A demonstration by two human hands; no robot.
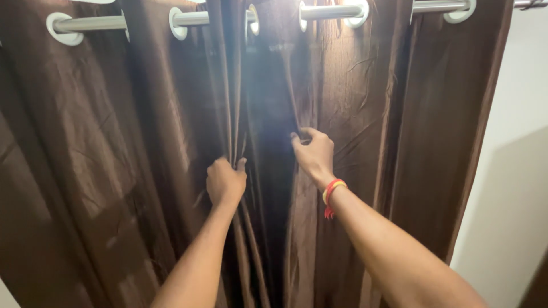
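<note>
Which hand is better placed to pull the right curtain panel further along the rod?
Right, probably. The right hand already pinches the inner edge of the right curtain panel, on that panel's side of the rod. The left hand is fisted around the gathered left panel and would have to let go and cross.

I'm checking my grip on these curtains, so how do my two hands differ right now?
The left hand is a closed fist around a gathered bunch of curtain; the right hand pinches a single fold with its fingertips. The left hand sits lower than the right hand. The right wrist wears a red-and-yellow band; the left wrist is bare. Both grip the same brown fabric.
</note>
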